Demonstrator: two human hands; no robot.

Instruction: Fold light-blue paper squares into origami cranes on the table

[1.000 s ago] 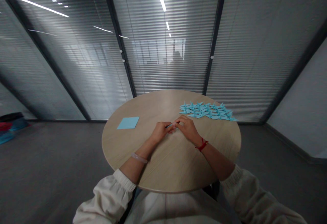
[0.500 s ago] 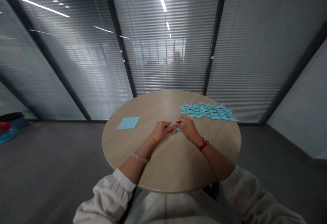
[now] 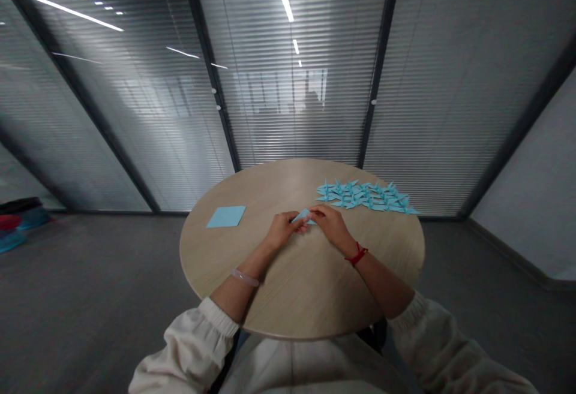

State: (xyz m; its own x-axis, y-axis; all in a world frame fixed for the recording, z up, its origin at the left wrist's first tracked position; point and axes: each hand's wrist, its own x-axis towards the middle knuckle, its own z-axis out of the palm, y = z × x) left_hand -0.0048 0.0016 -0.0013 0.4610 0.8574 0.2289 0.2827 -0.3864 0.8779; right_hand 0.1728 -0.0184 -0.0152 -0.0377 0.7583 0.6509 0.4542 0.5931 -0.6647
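Observation:
A small folded piece of light blue paper (image 3: 302,215) is held between my two hands above the middle of the round table. My left hand (image 3: 283,229) pinches it from the left, thumb on top. From the right, the fingertips of my right hand (image 3: 329,221) grip its edge. Fingers cover much of the paper, so its full shape is hidden. To the left lies a flat stack or sheet of blue square paper (image 3: 226,216). Several folded blue paper cranes (image 3: 365,195) sit in rows just beyond my right hand.
The round wooden table (image 3: 306,298) has its near edge close to my body. Glass panels with blinds (image 3: 297,136) stand behind it. On the floor at far left is a dark, red and blue object (image 3: 22,220), unclear in kind.
The folded paper has turned or lifted between my fingers, and more of its blue face shows now. Both hands stay in nearly the same place.

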